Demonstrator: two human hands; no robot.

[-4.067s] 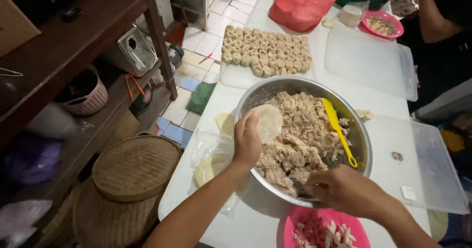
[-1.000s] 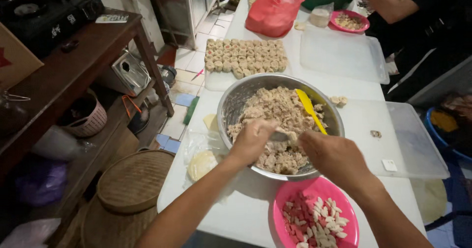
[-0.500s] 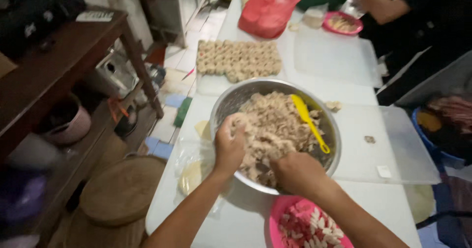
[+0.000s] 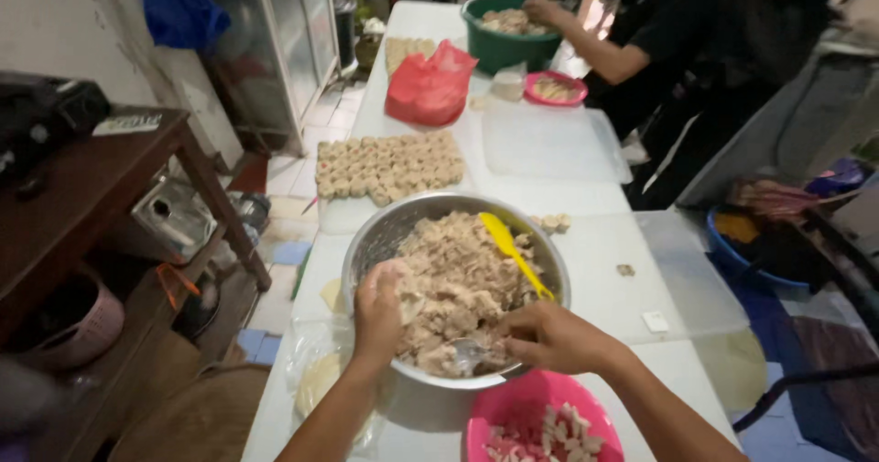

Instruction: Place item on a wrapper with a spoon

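A large steel bowl (image 4: 366,242) sits near the front of a long white table (image 4: 586,242), heaped with pale minced filling (image 4: 462,279), and both of the person's hands work over its near side. The left hand (image 4: 378,311) is cupped at the bowl's near-left rim, fingers curled loosely upward around a thin round wrapper (image 4: 403,302) that rests in the palm. The right hand (image 4: 548,336) reaches in from the near-right, its fingers pinched closed on the handle of a metal spoon (image 4: 467,354) whose bowl lies in the filling at the near edge. A yellow spatula (image 4: 513,250) leans in the filling on the right side of the bowl, its blade up toward the far rim. Just near the bowl, at the front edge, stands a pink bowl (image 4: 513,407) with pink and white chopped pieces. On the table to the left of the steel bowl lies a clear bag of pale wrappers (image 4: 316,380). Farther along, a tray of shaped dumplings (image 4: 389,167) lies in rows, then a red plastic bag (image 4: 428,86), and at the far end a green tub (image 4: 504,50) where another person's arm (image 4: 595,54) reaches in.
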